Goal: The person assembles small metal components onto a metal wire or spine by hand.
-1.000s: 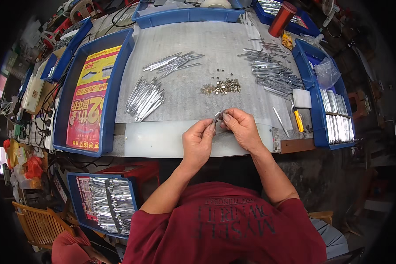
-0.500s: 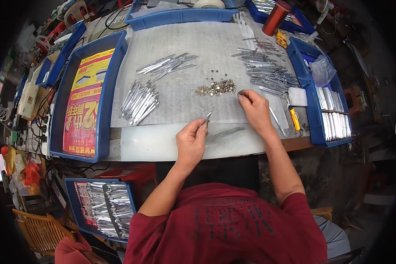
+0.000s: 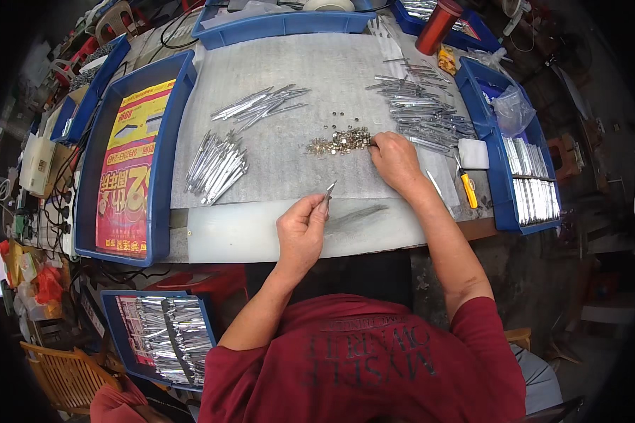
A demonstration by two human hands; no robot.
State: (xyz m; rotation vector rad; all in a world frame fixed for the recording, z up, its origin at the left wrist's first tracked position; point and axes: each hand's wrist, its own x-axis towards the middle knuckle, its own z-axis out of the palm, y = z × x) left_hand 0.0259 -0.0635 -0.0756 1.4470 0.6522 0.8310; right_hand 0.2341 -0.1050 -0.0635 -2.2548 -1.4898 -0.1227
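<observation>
Between thumb and fingers, my left hand (image 3: 302, 227) pinches a slim pointed metal piece (image 3: 329, 189), its tip sticking up past the fingertips. My right hand (image 3: 396, 162) is closed, fingertips at the right edge of a pile of small gold and silver metal parts (image 3: 342, 141); whatever is in its fingers is hidden. A few dark little rings (image 3: 335, 114) lie just beyond that pile. Slim silver metal strips lie in a heap (image 3: 216, 168) at the left, another heap (image 3: 259, 104) farther back, and a larger heap (image 3: 427, 113) on the right.
Blue trays stand at the left (image 3: 164, 176), far side (image 3: 282, 27) and right (image 3: 499, 158). Another blue tray (image 3: 113, 321) with strips sits low at left. Beside my right forearm are a yellow-handled tool (image 3: 469, 190) and a white block (image 3: 473, 154). A red cylinder (image 3: 439, 27) stands far right.
My right hand has moved left and slightly away from me, onto the edge of the small-parts pile. The left hand keeps its pinch on the metal piece, nearly in place.
</observation>
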